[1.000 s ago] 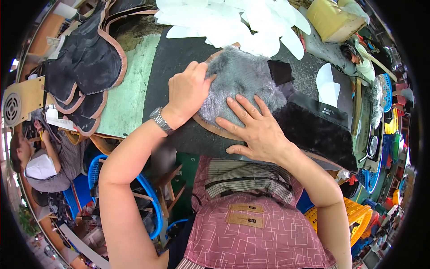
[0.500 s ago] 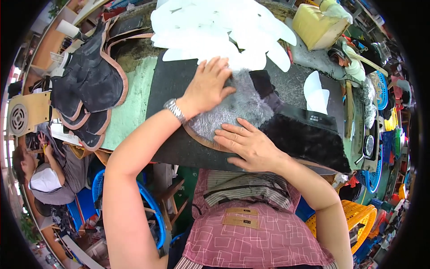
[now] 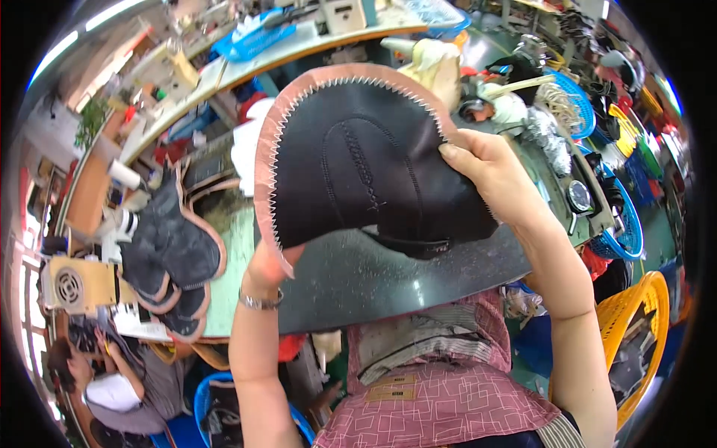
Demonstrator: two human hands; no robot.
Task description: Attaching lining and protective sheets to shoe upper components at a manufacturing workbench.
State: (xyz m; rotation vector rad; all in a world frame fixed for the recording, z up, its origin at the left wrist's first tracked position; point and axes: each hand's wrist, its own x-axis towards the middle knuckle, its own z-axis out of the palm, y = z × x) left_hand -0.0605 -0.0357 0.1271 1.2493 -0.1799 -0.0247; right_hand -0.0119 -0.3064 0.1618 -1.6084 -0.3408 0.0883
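Observation:
Raised above the bench is a black leather shoe upper (image 3: 381, 157). A pink band with white zigzag stitching runs along its curved edge, and dark decorative stitching crosses its middle. My right hand (image 3: 494, 168) grips the right edge, thumb on the leather face and fingers behind. At the lower left corner, my left hand (image 3: 270, 265) holds the pink-edged end; most of its fingers are hidden behind the leather. The fur lining faces away and is out of sight. Below the upper lies a dark, speckled work board (image 3: 388, 287).
Several black, pink-edged pieces (image 3: 175, 243) are stacked at the left of the bench. White sheets (image 3: 245, 153) show partly behind the upper. A yellow basket (image 3: 657, 299) stands at the right, and a seated person (image 3: 119, 392) is at lower left.
The upper was lying fur side up under both hands on the board. Now it is lifted and turned over, black leather showing, held at both edges. The head view has tilted up.

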